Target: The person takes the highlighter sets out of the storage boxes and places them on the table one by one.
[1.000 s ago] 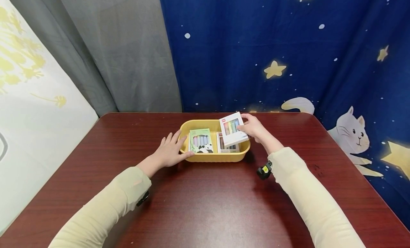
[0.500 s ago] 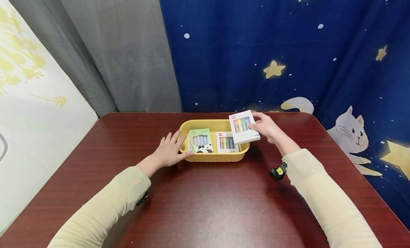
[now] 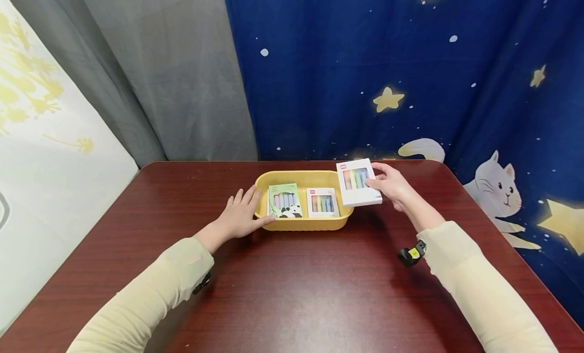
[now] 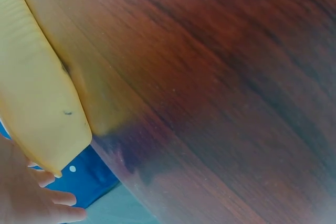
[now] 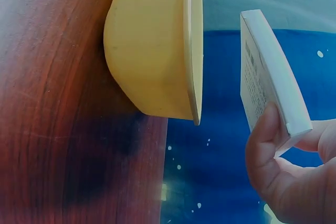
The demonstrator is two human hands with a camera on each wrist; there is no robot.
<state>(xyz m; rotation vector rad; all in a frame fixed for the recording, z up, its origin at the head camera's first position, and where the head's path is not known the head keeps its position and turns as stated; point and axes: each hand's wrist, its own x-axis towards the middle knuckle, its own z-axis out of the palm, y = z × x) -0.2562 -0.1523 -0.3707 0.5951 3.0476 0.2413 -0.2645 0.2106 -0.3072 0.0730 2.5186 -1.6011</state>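
Note:
My right hand [image 3: 396,186] pinches a white windowed box of coloured pens or sticks [image 3: 358,197] at its right side. The box is held up over the right end of a yellow plastic basket [image 3: 305,224], covering part of its rim. In the right wrist view, the raised box [image 5: 275,66] stands apart from the basket [image 5: 152,40]. At the basket's left end, my left hand [image 3: 238,215] touches the rim with fingers spread. Inside lie a green box with a panda picture [image 3: 277,206] and, to its right, a similar white windowed box [image 3: 323,212].
The basket stands near the back of a dark red-brown wooden table [image 3: 292,292]. Behind the table hang a grey curtain [image 3: 182,79] and a blue star-patterned curtain [image 3: 319,79]. A white sheet with yellow print [image 3: 55,155] is at the left.
My right hand has moved to the right with the white box, uncovering the white box lying in the basket. The left hand has stayed at the basket's left end.

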